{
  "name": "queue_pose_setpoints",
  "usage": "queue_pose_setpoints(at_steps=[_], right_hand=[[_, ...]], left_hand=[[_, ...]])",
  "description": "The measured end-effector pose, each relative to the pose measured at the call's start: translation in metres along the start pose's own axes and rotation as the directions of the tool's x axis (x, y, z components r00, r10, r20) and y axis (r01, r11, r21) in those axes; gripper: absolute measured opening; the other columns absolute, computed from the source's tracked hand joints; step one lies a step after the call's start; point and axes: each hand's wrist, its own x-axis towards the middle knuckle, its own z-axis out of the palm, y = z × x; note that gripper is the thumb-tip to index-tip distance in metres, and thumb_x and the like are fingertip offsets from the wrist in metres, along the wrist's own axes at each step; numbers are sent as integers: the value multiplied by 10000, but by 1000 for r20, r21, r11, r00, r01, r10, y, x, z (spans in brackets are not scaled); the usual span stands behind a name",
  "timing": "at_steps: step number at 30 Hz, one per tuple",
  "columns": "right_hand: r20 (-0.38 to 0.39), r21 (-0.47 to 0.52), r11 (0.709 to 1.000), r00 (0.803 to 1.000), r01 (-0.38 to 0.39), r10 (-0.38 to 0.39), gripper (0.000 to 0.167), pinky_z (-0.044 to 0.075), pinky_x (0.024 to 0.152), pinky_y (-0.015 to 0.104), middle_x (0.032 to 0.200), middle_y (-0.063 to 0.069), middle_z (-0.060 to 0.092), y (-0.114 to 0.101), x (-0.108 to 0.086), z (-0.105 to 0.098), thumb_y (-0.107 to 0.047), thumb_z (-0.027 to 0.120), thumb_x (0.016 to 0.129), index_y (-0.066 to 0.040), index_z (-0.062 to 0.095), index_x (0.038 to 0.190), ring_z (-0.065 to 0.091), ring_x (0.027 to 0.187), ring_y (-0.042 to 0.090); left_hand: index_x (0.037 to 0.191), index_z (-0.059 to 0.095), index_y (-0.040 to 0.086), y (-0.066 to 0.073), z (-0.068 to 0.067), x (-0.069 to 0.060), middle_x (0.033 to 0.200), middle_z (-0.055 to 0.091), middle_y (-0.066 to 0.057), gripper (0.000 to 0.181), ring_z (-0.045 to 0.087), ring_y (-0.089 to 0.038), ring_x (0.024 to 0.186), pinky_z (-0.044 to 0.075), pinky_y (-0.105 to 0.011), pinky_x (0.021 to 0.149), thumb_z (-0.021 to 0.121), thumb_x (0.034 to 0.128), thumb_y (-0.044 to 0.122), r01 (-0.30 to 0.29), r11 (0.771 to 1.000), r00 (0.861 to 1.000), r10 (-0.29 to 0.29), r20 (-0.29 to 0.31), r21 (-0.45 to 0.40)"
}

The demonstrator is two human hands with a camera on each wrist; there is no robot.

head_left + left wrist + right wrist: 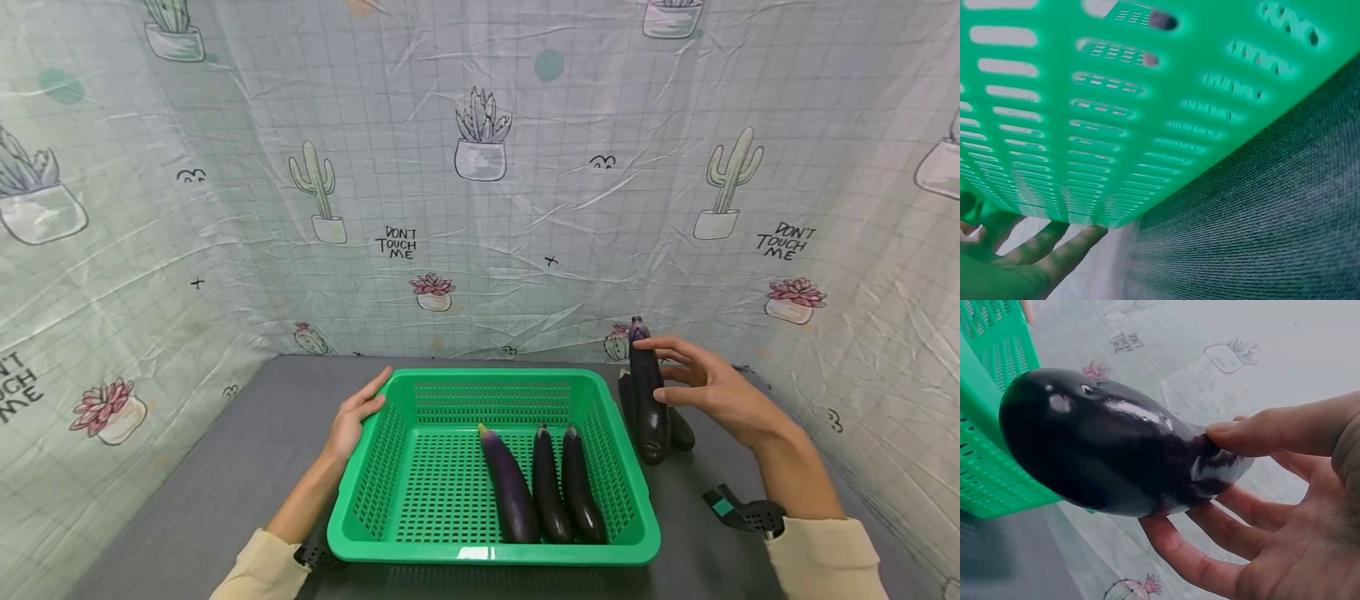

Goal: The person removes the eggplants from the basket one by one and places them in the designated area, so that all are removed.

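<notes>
In the head view a green basket (495, 552) holds three dark eggplants, one of them (510, 487) with a yellowish tip. My left hand (348, 423) rests on the basket's left rim, its fingers against the outer wall (1054, 144) in the left wrist view. Right of the basket, my right hand (701, 383) grips an eggplant (647, 400) between thumb and fingers, stem end up. The right wrist view shows that eggplant (1104, 444) pinched near its narrow end by my right hand (1285, 512).
Beside and behind the held eggplant lie more eggplants (681, 431) on the grey table (217, 467), partly hidden. A patterned sheet (555, 200) hangs at the back and both sides.
</notes>
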Motion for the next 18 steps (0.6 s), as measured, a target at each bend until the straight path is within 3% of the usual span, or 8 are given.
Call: queue_pose_setpoints(at_steps=[5,10,18], right_hand=[[11,19,1000,1000,4,-4,608,573,890,359,1573,47,367,6,-1,-4,-128,668,1006,-166,427,1563,343,1450,524],[21,34,999,1000,6,-7,608,585,877,355,1555,-22,370,10,-1,-6,-114,651,1012,-152,414,1570,339,1446,504],[8,23,1000,1000,-8,8,610,592,861,356,1538,-62,375,16,-2,-11,-123,653,1013,-165,415,1572,500,1268,55]], left_hand=[[1642,218,8,0,0,1,1734,134,-179,564,499,200,1219,463,-80,1018,377,1117,137,5,1000,1000,-5,3,4],[1642,222,11,0,0,1,1734,137,-177,565,489,210,1219,457,-74,1020,384,1116,144,6,1000,1000,-6,1,7],[1643,217,13,0,-1,0,1734,135,-177,564,518,189,1212,471,-84,1011,378,1118,142,7,1000,1000,-7,5,-10]])
